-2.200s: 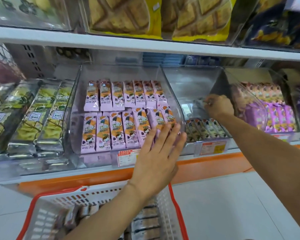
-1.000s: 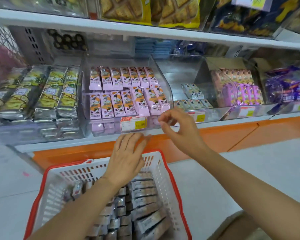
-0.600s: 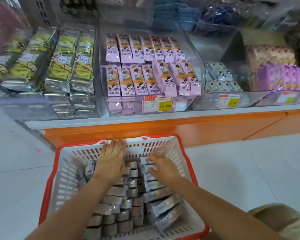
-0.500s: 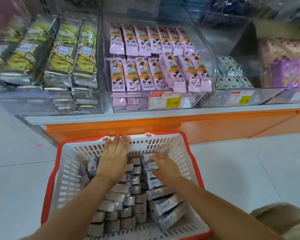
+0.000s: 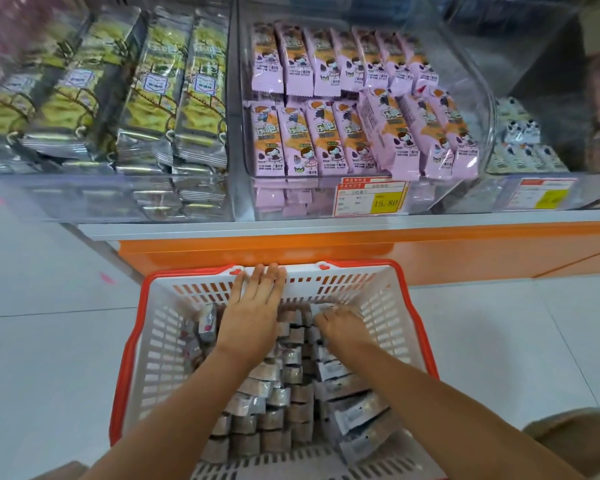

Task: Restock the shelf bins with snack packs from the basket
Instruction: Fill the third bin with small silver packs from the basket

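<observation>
A white basket with a red rim (image 5: 417,327) stands on the floor below the shelf, full of silvery snack packs (image 5: 284,403). My left hand (image 5: 253,313) lies flat over the packs, fingers straight and reaching the basket's far wall. My right hand (image 5: 342,327) is down among the packs on the right, fingers curled into them; whether it grips one is hidden. On the shelf, a clear bin (image 5: 478,84) holds pink snack packs (image 5: 347,133) in two rows. The bin to its right (image 5: 534,98) holds a few small pale packs (image 5: 520,147).
A bin of green-and-silver packs (image 5: 146,88) fills the shelf's left side. Price tags (image 5: 371,195) hang on the bin fronts. An orange base panel (image 5: 361,247) runs under the shelf. Pale floor tiles (image 5: 49,341) surround the basket. My knee (image 5: 575,441) shows at the lower right.
Both hands left the shelf bins and came down into the basket. Over the last half second they have stayed on the packs, and the view has tilted down slightly.
</observation>
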